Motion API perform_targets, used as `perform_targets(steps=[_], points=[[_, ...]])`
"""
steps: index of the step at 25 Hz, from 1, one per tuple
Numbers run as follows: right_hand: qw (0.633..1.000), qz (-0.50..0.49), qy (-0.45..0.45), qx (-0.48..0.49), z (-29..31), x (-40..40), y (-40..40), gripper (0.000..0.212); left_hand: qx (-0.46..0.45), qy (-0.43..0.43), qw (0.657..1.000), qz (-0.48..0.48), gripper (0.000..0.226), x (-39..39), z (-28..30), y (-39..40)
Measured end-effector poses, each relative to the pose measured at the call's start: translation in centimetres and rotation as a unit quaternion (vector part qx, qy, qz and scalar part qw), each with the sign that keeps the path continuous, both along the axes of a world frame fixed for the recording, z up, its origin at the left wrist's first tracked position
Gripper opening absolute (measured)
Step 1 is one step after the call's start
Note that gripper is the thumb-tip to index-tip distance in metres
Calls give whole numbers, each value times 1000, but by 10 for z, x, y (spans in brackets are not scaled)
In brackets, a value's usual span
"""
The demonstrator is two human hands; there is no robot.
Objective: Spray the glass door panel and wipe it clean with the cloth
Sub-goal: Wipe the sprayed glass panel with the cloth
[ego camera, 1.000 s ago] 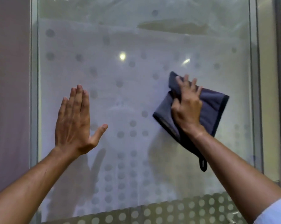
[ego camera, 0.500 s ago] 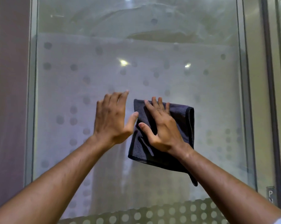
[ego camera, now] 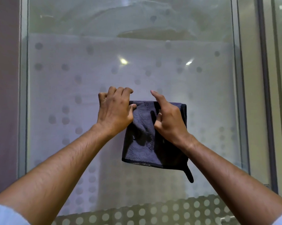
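A frosted glass door panel [ego camera: 72, 95] with rows of grey dots fills the view. A dark grey cloth [ego camera: 143, 140], folded roughly square with a hanging loop at its lower right corner, lies against the glass at the centre. My left hand [ego camera: 116, 109] pinches the cloth's upper left corner, fingers curled. My right hand [ego camera: 169, 120] grips the cloth near its top right, index finger stretched up against the glass. No spray bottle is in view.
A metal frame [ego camera: 22, 95] borders the panel on the left and another upright [ego camera: 239, 95] on the right, with a dark vertical seal [ego camera: 266, 95] beyond it. A plain wall [ego camera: 4, 95] stands at the far left. A dotted band [ego camera: 153, 213] runs along the bottom.
My left hand moved right from flat on the glass and took the cloth's upper left corner. My right hand slid the cloth left to the centre and changed from a flat palm to a grip.
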State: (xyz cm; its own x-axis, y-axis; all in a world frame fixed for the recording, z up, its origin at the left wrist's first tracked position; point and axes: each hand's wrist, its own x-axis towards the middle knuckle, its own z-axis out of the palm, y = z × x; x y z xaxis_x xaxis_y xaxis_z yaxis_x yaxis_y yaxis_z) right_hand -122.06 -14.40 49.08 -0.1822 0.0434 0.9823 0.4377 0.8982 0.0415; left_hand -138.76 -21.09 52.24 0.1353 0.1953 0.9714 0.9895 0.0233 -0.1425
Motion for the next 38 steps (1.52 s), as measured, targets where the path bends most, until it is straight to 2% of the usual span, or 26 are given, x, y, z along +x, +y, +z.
perform_targets(steps=[2,5,8,11,19,27,33,38], points=[[1000,-21,17,10,0,8,9,62,-2,-6,1000,1,41,1,0,-1],[985,-162,58,17,0,24,17,53,-1,-12,1000,-1,39,3,-1,0],[965,-251,70,-31,7,39,20,59,0,-12,1000,-7,39,4,-1,0],[964,-248,45,-80,15,47,19,63,-5,-14,1000,-13,40,4,0,-2],[976,-193,32,-99,25,46,14,47,-41,-41,998,-24,41,6,5,-4],[973,-135,10,-186,28,57,-6,43,-86,-52,992,-71,39,4,-1,-18],[948,-105,-57,-295,11,69,-23,36,-160,-57,975,-144,40,-3,-17,-27],[903,-144,-142,-379,-8,78,-42,37,-234,-62,946,-216,37,-10,-43,-31]])
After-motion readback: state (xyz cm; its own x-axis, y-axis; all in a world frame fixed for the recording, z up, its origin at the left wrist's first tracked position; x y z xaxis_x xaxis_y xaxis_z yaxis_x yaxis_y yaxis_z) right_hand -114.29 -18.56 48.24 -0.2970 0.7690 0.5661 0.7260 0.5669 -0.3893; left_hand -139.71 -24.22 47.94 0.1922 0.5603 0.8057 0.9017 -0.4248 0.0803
